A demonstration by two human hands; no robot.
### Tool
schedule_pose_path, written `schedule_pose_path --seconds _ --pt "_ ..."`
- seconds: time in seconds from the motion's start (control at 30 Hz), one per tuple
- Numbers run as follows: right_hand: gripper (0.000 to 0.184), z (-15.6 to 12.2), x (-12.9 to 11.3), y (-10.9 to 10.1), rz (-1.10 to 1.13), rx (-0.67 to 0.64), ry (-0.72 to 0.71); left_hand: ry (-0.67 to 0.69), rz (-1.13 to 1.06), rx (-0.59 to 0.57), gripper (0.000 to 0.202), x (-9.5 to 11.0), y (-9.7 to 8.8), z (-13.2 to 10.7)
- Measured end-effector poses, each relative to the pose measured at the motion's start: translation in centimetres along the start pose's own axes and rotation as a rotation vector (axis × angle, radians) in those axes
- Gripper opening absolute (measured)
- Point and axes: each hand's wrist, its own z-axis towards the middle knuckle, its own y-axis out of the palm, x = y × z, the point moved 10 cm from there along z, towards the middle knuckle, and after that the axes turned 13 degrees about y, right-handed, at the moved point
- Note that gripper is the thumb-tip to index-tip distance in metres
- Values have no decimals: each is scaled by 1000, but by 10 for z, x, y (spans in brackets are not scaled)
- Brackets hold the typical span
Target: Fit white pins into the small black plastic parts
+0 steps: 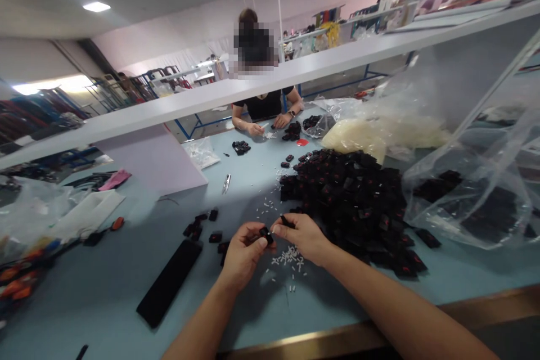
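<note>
My left hand [243,253] pinches a small black plastic piece [265,234] between thumb and fingers. Close beside it, my right hand [307,237] is closed, with a thin dark tool [287,221] held in its fingers; its exact kind is too small to make out. A tiny white bit shows at the right fingertips, touching or nearly touching the black piece. Below the hands lie loose small white pegs [291,256]. A large heap of black pieces [350,191] rises to the right of my right hand, and several more black pieces [215,237] lie left of my left hand.
A long black flat strip [169,284] lies at left, and small snips [226,183] further back. Clear plastic bags [468,208] stand right of the heap. A white shelf [202,94] crosses above the blue table [324,306]. Opposite, a person's hands [255,129] work among similar pieces.
</note>
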Motion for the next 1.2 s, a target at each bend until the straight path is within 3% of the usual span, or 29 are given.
schedule_pose_path --seconds 0.57,0.9,1.2 --pt "24 0 6 3 -95 4 12 0 -12 -32 33 -2 6 -1" --pt "39 3 21 16 162 -134 100 -16 53 -68 33 -9 0 -2" --pt "37 6 22 2 13 -16 78 -57 -9 -87 32 -8 8 -6"
